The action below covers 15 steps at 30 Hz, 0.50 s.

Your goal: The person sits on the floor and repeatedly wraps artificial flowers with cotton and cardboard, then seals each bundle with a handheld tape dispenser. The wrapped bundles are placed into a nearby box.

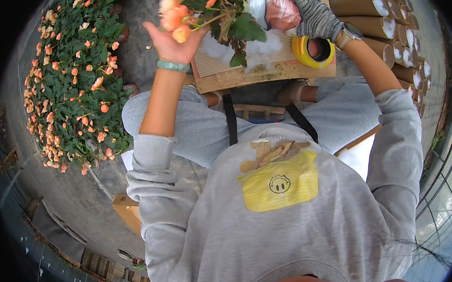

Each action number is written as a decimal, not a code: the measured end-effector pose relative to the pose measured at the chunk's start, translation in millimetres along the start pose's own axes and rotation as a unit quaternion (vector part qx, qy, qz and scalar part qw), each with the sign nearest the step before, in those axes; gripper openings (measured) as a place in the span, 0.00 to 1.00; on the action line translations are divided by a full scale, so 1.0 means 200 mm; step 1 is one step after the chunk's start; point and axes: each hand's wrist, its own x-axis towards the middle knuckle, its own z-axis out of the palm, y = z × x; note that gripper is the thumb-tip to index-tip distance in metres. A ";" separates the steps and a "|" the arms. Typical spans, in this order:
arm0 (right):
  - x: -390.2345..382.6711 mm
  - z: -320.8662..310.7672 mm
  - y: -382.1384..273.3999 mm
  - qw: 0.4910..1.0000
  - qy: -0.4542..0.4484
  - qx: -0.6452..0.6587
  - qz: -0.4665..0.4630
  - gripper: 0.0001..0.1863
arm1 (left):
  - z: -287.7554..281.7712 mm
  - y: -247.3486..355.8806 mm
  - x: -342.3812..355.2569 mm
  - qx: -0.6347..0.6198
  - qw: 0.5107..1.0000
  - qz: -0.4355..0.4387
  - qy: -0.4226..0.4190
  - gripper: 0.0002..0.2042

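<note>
A potted plant with peach-orange blossoms (174,18) and green leaves (248,28) lies sideways above the board, its top pointing left. My right hand (318,16), in a grey knit glove, grips its reddish pot (282,12), which has clear film around it and a whitish band by the stems. Bare and palm up, my left hand (181,45) is spread under the blossoms, thumb stretched out; some of its fingers are hidden behind the flowers. White fluffy stuffing (266,51) rests on corrugated cardboard (208,69) below the plant.
A yellow tape roll (304,58) sits at the board's near right corner. Many flowering plants (76,94) stand in a block on the left. Brown cardboard tubes (358,5), several with white stuffing in their ends, are stacked at right. A cardboard box (128,213) is on the floor.
</note>
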 end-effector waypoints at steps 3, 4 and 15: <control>-0.06 0.19 0.12 0.995 -0.069 -0.047 0.057 0.52 | 0.11 -0.22 -0.13 0.362 0.698 0.023 0.617 0.31; -0.08 0.23 0.15 0.992 -0.089 -0.054 0.072 0.53 | 0.18 -0.36 -0.16 0.424 0.674 0.044 0.603 0.27; -0.33 0.35 -0.03 0.956 0.070 -0.144 0.248 0.52 | -0.18 -0.82 0.57 0.991 0.084 -0.100 0.028 0.36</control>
